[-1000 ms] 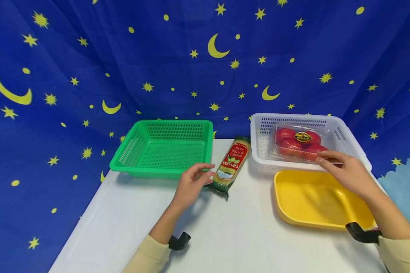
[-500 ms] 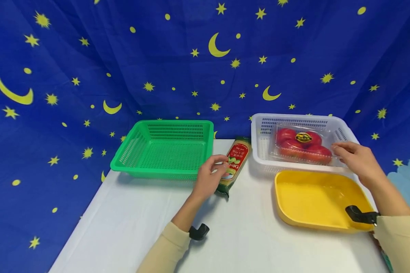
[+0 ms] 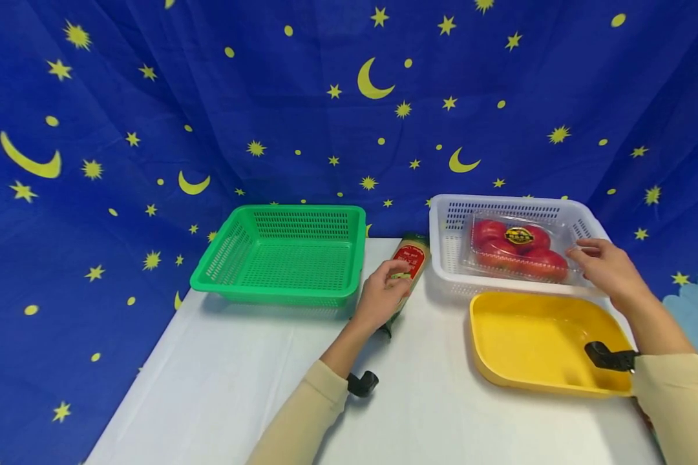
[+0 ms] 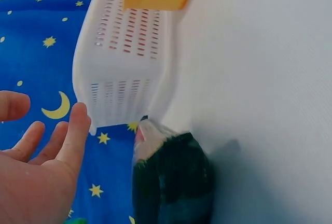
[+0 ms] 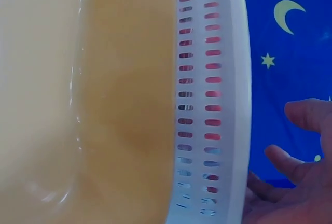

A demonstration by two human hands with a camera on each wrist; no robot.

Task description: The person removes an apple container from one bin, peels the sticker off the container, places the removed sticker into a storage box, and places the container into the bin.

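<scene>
My left hand hovers over a long spaghetti packet with a red label, lying on the white table beside the green basket. Its fingers are loosely bent and hold nothing; in the left wrist view the hand is apart from the packet's dark green end. My right hand is above the front right of the white basket. Its fingertips are right by the end of a clear plastic box of tomatoes inside that basket. In the right wrist view the right hand's fingers are spread apart.
A green basket stands at the back left. In front of the white basket is a yellow tub, close against it. A blue curtain with stars and moons hangs behind the table.
My left hand has moved right and forward over the spaghetti packet. My right hand has shifted right, from the tomato box's front edge to its right end. The box and baskets stay put.
</scene>
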